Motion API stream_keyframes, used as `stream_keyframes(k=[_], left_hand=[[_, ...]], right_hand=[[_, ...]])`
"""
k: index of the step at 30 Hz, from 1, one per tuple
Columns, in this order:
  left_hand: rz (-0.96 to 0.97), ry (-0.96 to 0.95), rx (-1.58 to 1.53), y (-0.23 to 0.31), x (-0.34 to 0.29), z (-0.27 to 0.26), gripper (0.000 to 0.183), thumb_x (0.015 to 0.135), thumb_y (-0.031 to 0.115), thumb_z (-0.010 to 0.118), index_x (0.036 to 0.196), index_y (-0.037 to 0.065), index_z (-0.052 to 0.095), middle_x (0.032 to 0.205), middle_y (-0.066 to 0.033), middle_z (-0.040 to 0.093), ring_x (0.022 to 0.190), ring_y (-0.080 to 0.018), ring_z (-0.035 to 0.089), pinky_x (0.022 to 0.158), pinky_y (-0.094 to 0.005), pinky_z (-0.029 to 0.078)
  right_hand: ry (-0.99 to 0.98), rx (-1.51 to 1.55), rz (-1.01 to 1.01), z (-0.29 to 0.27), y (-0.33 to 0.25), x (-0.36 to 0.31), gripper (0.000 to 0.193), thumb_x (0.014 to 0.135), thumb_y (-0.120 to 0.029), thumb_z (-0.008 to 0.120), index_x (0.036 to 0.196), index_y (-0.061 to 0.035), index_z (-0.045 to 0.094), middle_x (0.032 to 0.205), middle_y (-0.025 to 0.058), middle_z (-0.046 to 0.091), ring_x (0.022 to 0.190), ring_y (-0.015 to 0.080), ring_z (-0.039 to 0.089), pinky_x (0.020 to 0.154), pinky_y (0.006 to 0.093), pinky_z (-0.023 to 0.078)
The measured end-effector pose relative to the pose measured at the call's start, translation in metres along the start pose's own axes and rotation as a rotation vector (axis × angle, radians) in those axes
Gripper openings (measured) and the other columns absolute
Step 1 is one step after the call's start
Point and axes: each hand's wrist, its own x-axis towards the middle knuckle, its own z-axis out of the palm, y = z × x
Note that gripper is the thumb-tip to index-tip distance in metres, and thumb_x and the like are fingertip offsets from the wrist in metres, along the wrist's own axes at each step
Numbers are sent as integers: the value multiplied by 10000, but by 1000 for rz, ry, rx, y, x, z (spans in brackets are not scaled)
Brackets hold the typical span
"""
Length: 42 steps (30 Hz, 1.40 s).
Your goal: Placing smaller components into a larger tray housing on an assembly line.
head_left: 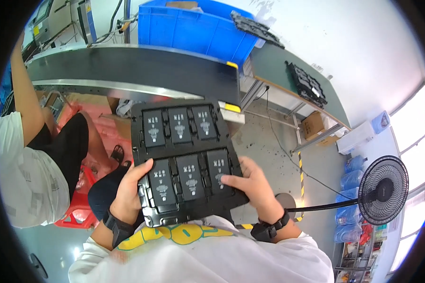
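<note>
A black plastic tray point(163, 151) is held up in front of my chest, tilted toward me. In its pockets lie several flat black phone batteries point(192, 177) with white print, set in two rows. My left hand point(131, 187) grips the tray's left edge, thumb on top and the other fingers mostly hidden beneath. On the right edge, my right hand point(253, 185) holds the tray, its thumb resting on the lower right battery. Dark bands are strapped round both wrists.
Beyond the tray runs a dark conveyor belt point(141, 66), with a blue bin point(193, 30) behind it. At right stand a green-topped table point(274, 63) bearing black trays point(307, 84) and a fan point(383, 190). A co-worker point(28, 170) sits at left on a red stool point(80, 200).
</note>
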Motion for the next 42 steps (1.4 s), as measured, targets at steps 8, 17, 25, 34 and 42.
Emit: stream_keyframes(k=[8,17,25,34,42], left_hand=[[-15,-92,-65,18,4,-4,409,884,103,537,1268,3,436,1132,-152,597,950,-244,648,792,-374,564],[28,60,-175,45,9,-8,413,848,90,510,1243,-25,473,1136,-193,607,971,-306,644,834,-426,549],[175,150,-193,62,14,-6,453,847,167,526,1266,4,471,1168,-181,594,1008,-310,624,866,-445,528],[198,217,-203,71,27,-30,459,872,248,543,1276,40,476,1201,-157,579,1032,-303,608,867,-449,520],[196,143,-223,67,35,-25,464,909,276,511,1283,6,455,1191,-186,580,1011,-320,622,858,-453,529]], right_hand=[[28,-1009,-631,2,-57,15,536,758,-162,737,1262,-150,556,1399,203,334,1211,288,458,873,346,472],[20,-369,-603,-34,-132,106,335,869,-178,631,1153,-6,583,1118,84,592,1008,168,575,807,295,491],[448,412,-233,-120,-172,280,817,851,-457,626,1379,35,243,1347,301,346,1172,384,456,895,519,461],[379,589,-531,-172,-172,393,446,945,-231,513,1260,35,344,1257,314,440,1114,427,519,873,581,488],[9,476,-804,-137,-140,279,213,836,-47,545,1016,50,481,1039,185,561,1038,313,565,937,453,481]])
